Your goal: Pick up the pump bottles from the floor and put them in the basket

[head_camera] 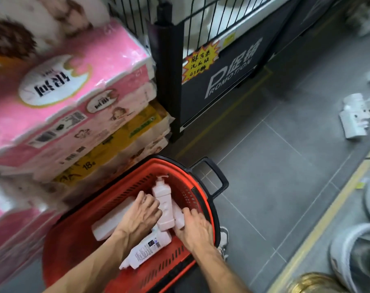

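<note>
**Both hands inside the red basket with the pump bottles**

The red basket (108,208) stands on the grey tiled floor (275,187), close beside a stack of pink and yellow tissue packs (74,106). Its black handle (213,176) points away from the person.

Several pale pink pump bottles lie inside the basket. One upright-lying bottle (163,199) has its pump head toward the far rim. The left hand (141,216) rests on its left side, with the fingers spread and bent over the bottle; I cannot tell if the hand really grips it. The right hand (194,227) is on the right side of the same group, its fingers curled around a second bottle (178,216), which lies just beside the first one. A third bottle (146,250) lies lower in the basket, with its printed back label facing up. A white long pack (114,220) lies under the left hand.

More white bottles (354,117) lie on the floor at the far right, well apart from the basket. A dark promotion bin (222,81) with wire sides stands behind the basket.
</note>
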Demonstrator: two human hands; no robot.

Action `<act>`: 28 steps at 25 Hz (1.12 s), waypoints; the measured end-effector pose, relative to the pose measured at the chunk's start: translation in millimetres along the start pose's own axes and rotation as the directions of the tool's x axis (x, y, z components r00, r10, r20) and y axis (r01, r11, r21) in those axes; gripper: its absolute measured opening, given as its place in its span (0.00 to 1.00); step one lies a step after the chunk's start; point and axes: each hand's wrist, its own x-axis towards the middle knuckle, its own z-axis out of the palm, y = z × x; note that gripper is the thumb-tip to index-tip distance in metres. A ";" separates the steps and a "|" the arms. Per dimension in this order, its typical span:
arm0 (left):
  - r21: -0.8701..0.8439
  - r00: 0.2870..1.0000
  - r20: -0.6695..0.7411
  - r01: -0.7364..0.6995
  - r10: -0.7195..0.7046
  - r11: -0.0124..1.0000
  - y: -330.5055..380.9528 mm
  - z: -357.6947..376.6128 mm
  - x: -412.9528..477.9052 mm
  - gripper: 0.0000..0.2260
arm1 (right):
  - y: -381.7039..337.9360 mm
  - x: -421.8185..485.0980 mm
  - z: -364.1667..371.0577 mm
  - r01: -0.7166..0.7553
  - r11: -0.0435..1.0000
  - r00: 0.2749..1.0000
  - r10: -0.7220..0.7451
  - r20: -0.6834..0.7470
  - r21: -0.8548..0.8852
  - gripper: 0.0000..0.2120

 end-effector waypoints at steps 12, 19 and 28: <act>-0.175 0.993 0.045 0.114 -0.108 0.978 -3.3 -246.1 -32.6 0.27 | 26.8 -143.8 -194.9 -0.119 0.990 0.983 0.107 -0.146 -0.078 0.25; -0.133 0.996 -0.063 0.058 -0.067 0.989 39.1 -375.2 21.2 0.23 | 116.5 -198.9 -292.5 -0.258 0.966 0.946 0.256 -0.201 0.015 0.27; -0.180 0.997 -0.077 -0.021 0.008 0.983 97.5 -501.5 139.8 0.21 | 276.2 -236.3 -384.9 -0.402 0.907 0.887 0.420 -0.191 0.125 0.23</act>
